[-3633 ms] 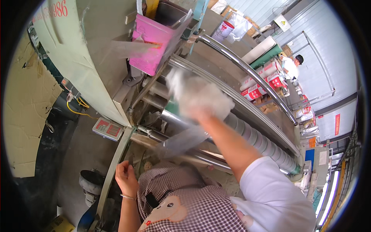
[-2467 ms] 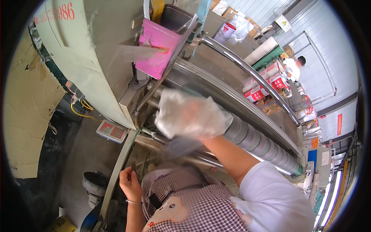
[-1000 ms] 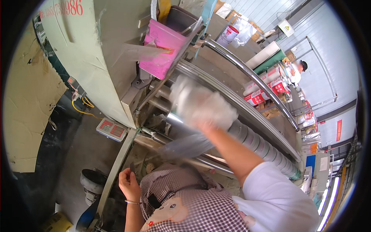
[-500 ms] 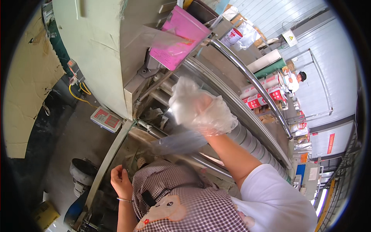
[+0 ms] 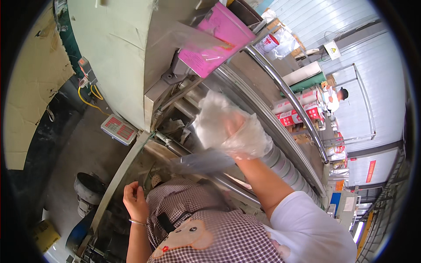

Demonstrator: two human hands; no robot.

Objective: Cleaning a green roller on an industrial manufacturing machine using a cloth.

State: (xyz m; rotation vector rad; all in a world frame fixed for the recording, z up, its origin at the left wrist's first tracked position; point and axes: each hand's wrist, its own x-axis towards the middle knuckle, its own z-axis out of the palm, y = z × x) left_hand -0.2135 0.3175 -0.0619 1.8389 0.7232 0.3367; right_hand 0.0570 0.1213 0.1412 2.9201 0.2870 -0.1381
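Note:
My right hand (image 5: pixel 236 127) reaches forward over the machine's rollers, wrapped in a bunched wad of clear, whitish plastic film (image 5: pixel 212 116). Its fingers show only dimly through the film and look closed on it. A bluish translucent strip of film (image 5: pixel 204 161) stretches below the wrist, blurred. The grey ribbed roller (image 5: pixel 285 168) runs just beyond my right forearm. Down at the left, my left hand (image 5: pixel 136 201) is raised beside the checked apron (image 5: pixel 184 197), fingers curled loosely together, with nothing visible in them. A thin bracelet circles that wrist.
A pink plastic bin (image 5: pixel 219 37) hangs above the rollers. Metal rails (image 5: pixel 285 87) slope down to the right. A pale machine panel (image 5: pixel 107 48) stands at left, with a scale-like keypad box (image 5: pixel 119 129) below. Another person (image 5: pixel 334 98) is far off near wrapped rolls.
The view has shifted slightly. The film around my right hand has changed shape, spreading a little, and the hand stays over the rollers. My left hand keeps much the same pose.

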